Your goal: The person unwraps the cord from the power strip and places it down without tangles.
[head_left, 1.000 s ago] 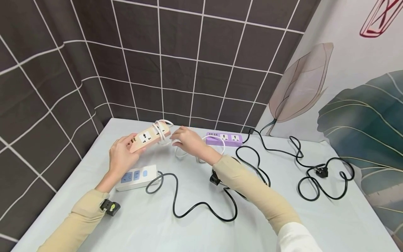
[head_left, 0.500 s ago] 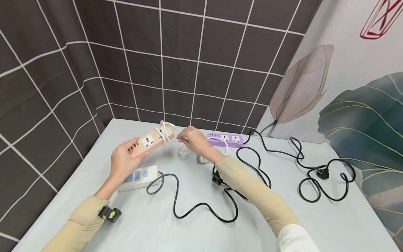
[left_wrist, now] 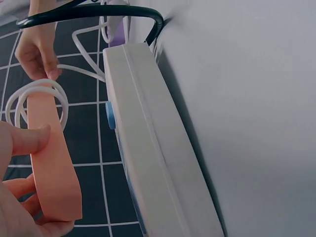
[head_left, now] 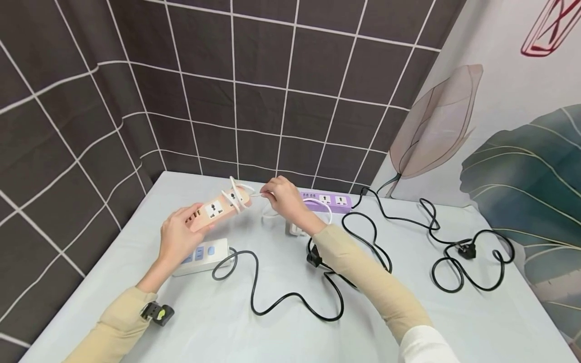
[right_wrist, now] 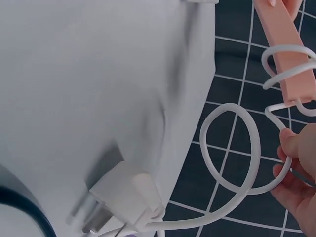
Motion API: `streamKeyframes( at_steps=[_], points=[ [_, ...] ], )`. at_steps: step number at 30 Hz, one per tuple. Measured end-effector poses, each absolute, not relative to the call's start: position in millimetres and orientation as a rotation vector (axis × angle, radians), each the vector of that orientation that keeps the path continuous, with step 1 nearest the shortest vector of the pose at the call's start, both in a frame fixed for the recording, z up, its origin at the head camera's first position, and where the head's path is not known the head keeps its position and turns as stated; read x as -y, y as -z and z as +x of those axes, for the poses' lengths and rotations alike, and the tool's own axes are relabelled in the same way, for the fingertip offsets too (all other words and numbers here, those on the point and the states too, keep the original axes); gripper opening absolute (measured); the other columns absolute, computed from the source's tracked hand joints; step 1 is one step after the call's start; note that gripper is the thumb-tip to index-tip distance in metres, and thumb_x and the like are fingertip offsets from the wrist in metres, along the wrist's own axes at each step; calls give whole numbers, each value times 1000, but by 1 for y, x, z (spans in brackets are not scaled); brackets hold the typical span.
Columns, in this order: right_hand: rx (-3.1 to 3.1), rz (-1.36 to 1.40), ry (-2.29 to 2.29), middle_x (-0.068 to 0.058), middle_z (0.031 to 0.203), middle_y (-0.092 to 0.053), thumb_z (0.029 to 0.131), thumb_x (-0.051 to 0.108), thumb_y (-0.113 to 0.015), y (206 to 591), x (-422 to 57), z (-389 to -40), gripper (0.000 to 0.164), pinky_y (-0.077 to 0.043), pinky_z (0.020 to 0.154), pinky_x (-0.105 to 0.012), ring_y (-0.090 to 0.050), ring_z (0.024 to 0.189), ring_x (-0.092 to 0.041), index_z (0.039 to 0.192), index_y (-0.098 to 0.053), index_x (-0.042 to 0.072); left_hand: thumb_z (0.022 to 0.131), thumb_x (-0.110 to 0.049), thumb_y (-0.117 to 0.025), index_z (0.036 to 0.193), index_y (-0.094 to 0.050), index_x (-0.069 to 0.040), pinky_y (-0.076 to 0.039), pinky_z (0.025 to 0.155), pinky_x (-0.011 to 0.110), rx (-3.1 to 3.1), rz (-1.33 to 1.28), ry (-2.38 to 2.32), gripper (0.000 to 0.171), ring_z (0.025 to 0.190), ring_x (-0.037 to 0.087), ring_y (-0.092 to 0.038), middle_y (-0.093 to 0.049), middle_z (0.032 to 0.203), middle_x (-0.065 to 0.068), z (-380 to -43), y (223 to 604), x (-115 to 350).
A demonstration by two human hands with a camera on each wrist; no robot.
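Note:
My left hand (head_left: 176,233) grips a peach-coloured power strip (head_left: 207,216) by its USB end and holds it raised and slanted. Loose loops of its white cord (right_wrist: 255,148) wrap the strip's far end. Just right of that end, my right hand (head_left: 288,200) pinches the cord between thumb and fingers. In the right wrist view the cord runs from those fingers through a wide loop to a white plug (right_wrist: 127,190) low on the table. Below the raised strip lies a white power strip (left_wrist: 148,138) with blue sockets.
A purple power strip (head_left: 336,200) lies at the back behind my right hand, its black cord (head_left: 395,217) trailing right to a black plug (head_left: 467,249). The white strip's dark cord (head_left: 290,293) snakes across the middle. Another black plug (head_left: 313,257) lies near my right forearm. Dark gridded cloth (head_left: 258,101) hangs behind the table.
My right hand has moved slightly right, away from the peach strip's end, with the cord pinched. The loops on the strip look looser and more spread. The strip has shifted slightly right.

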State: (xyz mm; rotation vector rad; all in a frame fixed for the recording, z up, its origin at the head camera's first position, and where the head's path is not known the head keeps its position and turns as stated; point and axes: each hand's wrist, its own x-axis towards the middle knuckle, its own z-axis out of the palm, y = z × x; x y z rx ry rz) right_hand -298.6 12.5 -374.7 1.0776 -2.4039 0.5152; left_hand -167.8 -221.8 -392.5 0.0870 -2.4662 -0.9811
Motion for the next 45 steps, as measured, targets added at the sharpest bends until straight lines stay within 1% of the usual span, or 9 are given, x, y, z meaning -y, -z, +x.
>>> streamKeyframes(
  at_steps=[10, 20, 24, 28, 33, 36, 38, 40, 45],
  points=[
    [2306, 1025, -545, -2, 87, -69, 89, 13, -67, 367, -24, -296, 7, -51, 79, -32, -59, 89, -21, 90, -73, 9, 71, -12, -83, 126, -60, 2, -41, 87, 55, 2473, 130, 976, 61, 106, 44, -57, -60, 122, 29, -167, 395, 226],
    [2285, 1021, -512, 0, 88, -69, 90, 12, -66, 370, -39, -288, 7, -51, 80, -28, -58, 88, -18, 90, -73, 10, 71, -11, -82, 126, -60, 1, -41, 88, 55, 2464, 171, 965, 60, 105, 44, -56, -60, 121, 29, -169, 392, 228],
    [2299, 1045, -475, 2, 87, -69, 89, 10, -67, 369, -41, -282, 7, -52, 75, -26, -58, 88, -16, 89, -74, 11, 72, -13, -81, 127, -60, 0, -38, 91, 55, 2468, 205, 973, 60, 108, 45, -55, -59, 124, 28, -172, 392, 230],
    [2322, 1088, -434, 3, 89, -70, 88, 11, -68, 370, -40, -279, 8, -52, 73, -25, -58, 88, -15, 91, -75, 13, 74, -13, -80, 128, -59, 0, -37, 90, 53, 2442, 245, 983, 60, 109, 44, -54, -59, 126, 27, -173, 391, 234],
    [2350, 1182, -422, 3, 89, -72, 87, 12, -69, 373, -34, -276, 8, -51, 74, -25, -59, 87, -15, 92, -75, 14, 75, -12, -79, 129, -58, 0, -36, 86, 48, 2400, 276, 983, 59, 109, 42, -54, -59, 126, 27, -174, 391, 237],
    [2389, 1228, -413, 4, 89, -72, 86, 12, -70, 374, -30, -275, 10, -51, 75, -25, -61, 87, -15, 94, -75, 15, 75, -11, -80, 129, -58, 1, -36, 86, 48, 2385, 264, 976, 59, 108, 42, -54, -60, 125, 27, -175, 391, 238],
    [2433, 1251, -408, 4, 89, -72, 85, 13, -71, 374, -27, -274, 13, -52, 75, -26, -63, 87, -15, 98, -74, 15, 75, -11, -80, 128, -58, 1, -37, 88, 50, 2384, 250, 978, 59, 109, 42, -54, -60, 125, 27, -174, 391, 237],
    [2486, 1266, -408, 3, 89, -72, 85, 16, -73, 373, -25, -274, 23, -52, 74, -27, -64, 85, -14, 107, -70, 14, 75, -11, -80, 128, -59, 1, -37, 90, 51, 2387, 241, 985, 59, 109, 42, -54, -60, 125, 27, -174, 390, 236],
    [2587, 1283, -446, 3, 91, -71, 88, 26, -70, 370, -21, -274, 53, -50, 66, -26, -63, 69, -11, 135, -49, 16, 73, -11, -80, 127, -60, -1, -37, 91, 52, 2392, 231, 997, 59, 107, 41, -54, -60, 124, 26, -174, 389, 233]
  ],
)
